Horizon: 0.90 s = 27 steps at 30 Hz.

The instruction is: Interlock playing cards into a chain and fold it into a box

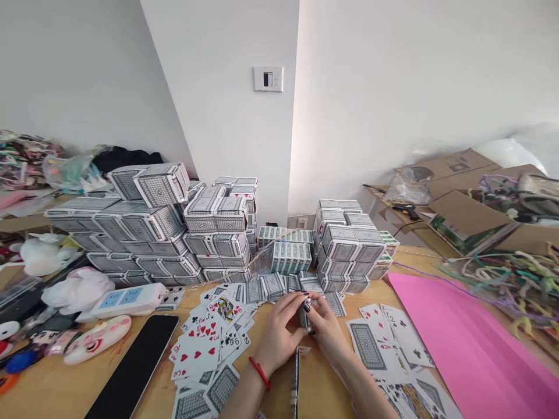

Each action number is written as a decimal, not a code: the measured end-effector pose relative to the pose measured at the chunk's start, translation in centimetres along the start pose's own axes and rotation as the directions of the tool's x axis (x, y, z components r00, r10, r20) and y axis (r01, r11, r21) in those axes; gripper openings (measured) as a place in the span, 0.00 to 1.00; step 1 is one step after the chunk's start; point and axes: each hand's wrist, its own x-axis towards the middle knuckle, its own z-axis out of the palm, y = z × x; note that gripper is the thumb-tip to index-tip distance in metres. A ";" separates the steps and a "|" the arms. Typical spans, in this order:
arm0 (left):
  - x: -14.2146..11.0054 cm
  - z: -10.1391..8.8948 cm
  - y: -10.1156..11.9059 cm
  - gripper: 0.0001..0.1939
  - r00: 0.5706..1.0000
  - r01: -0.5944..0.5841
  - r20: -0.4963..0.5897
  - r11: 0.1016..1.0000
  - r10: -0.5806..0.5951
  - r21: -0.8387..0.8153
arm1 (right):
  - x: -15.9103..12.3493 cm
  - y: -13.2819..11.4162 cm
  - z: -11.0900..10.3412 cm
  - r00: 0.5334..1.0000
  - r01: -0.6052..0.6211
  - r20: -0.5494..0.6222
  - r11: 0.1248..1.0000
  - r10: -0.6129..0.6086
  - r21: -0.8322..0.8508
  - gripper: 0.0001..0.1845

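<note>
Both hands meet at mid-desk over a small squared-up stack of playing cards [304, 317]. Left hand [279, 334], red cord at the wrist, fingers curled closed around the stack's near side; right hand [327, 331] fingers closed on its far side, dark nails showing.

Loose face-up red and black playing cards [205, 340] lie fanned just left of the hands; readable marks: J, 3, hearts. More loose cards [384, 337] to the right show 2 and A.

Behind, stacked grey-patterned card boxes [152, 233]; print too small to read. Pink paper sheet [458, 343] lies right, black flat tablet [131, 366] left, on the wooden desk [52, 390].
</note>
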 end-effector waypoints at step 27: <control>0.1 0.0 0.2 0.33 0.997 0.076 0.000 0.995 -0.077 -0.059 | 0.0 -0.1 0.0 0.997 0.065 -0.043 0.993 -0.069 -0.104 0.24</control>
